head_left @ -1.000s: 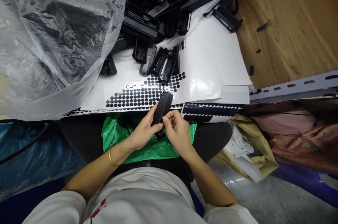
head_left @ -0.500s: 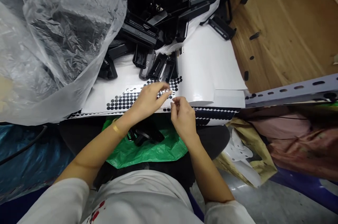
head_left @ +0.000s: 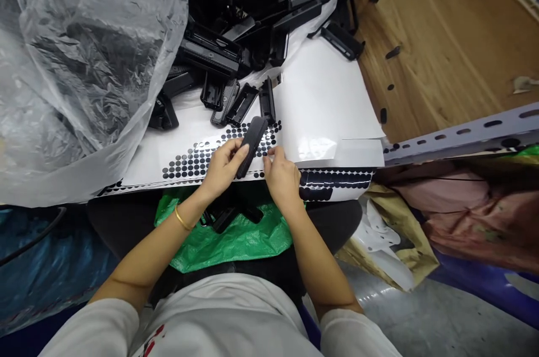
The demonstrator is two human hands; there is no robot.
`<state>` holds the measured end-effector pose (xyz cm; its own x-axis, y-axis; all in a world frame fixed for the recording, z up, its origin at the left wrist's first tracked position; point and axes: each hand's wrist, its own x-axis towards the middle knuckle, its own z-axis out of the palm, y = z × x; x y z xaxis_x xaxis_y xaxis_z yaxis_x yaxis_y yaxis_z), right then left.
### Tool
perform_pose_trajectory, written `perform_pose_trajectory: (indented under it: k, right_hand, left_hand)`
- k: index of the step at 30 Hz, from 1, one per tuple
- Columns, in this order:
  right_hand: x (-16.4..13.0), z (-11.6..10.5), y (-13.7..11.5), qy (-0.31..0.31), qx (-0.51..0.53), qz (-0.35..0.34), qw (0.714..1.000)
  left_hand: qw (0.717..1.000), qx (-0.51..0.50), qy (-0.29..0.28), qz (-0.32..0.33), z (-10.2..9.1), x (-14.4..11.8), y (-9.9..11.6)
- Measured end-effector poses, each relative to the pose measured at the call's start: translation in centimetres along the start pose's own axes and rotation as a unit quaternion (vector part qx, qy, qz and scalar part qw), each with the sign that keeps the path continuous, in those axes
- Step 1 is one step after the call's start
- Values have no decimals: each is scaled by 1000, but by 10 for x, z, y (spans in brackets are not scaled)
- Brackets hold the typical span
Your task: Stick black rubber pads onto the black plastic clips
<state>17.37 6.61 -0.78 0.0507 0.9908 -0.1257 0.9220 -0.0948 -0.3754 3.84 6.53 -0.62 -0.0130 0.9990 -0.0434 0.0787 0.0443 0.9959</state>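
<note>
Left grip: left hand (head_left: pixel 223 169) has the black part (head_left: pixel 254 142) pinched, thumb on top
Black part: just right of that palm, slanted, long end poking out to the far right
Right hand (head_left: pixel 283 177): fingers curled over the dot sheet (head_left: pixel 154 156), can't tell if it's holding anything
Further out: black pieces (head_left: pixel 210 56) far side, green bag (head_left: pixel 227 247) near side

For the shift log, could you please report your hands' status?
Left hand holding black part. Right hand beside it, at dotted sheet. Loose pieces just beyond.
</note>
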Motion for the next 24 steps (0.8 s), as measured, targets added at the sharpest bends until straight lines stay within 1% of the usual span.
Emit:
perform_pose_trajectory:
  k: [2, 4, 5, 6, 7, 8, 10, 11, 12, 13, 14, 18, 24]
  right_hand:
    - [2, -2, 0, -1, 6, 8, 1000]
    - [3, -4, 2, -3, 28, 16, 999]
    - [2, -4, 3, -1, 58, 13, 998]
    - [1, -5, 5, 0, 108, 3, 994]
    - [-2, -6, 6, -6, 177, -9, 984]
    - [-6, -7, 7, -23, 256, -20, 966]
    - [-15, -8, 8, -72, 401, -33, 912]
    - [-20, -8, 7, -95, 450, -36, 887]
    - [-25, -9, 6, -109, 477, -40, 871]
    - [-29, -9, 5, -114, 488, -45, 864]
    - [-32, -8, 3, -110, 487, -50, 865]
    - [-36, -6, -2, -82, 451, -62, 886]
    - [-35, -7, -6, -62, 390, -96, 914]
  left_hand:
    - [988, -130, -9, -82, 1, -20, -5]
    - [965, -223, 3, -137, 1, -34, -8]
    - [955, -253, 5, -154, 1, -38, -9]
    - [947, -276, 1, -166, 0, -41, -8]
    - [940, -292, -7, -177, 0, -43, -8]
    - [934, -304, -17, -187, -1, -45, -7]
    - [924, -322, -31, -205, -1, -46, -5]
    - [919, -330, -35, -213, -1, -47, -4]
    - [914, -337, -37, -221, 0, -47, -4]
    - [911, -342, -39, -229, 1, -48, -3]
    - [908, -344, -40, -235, 2, -48, -2]
    - [906, -341, -39, -246, 4, -50, 0]
    - [921, -313, -21, -232, 5, -52, -1]
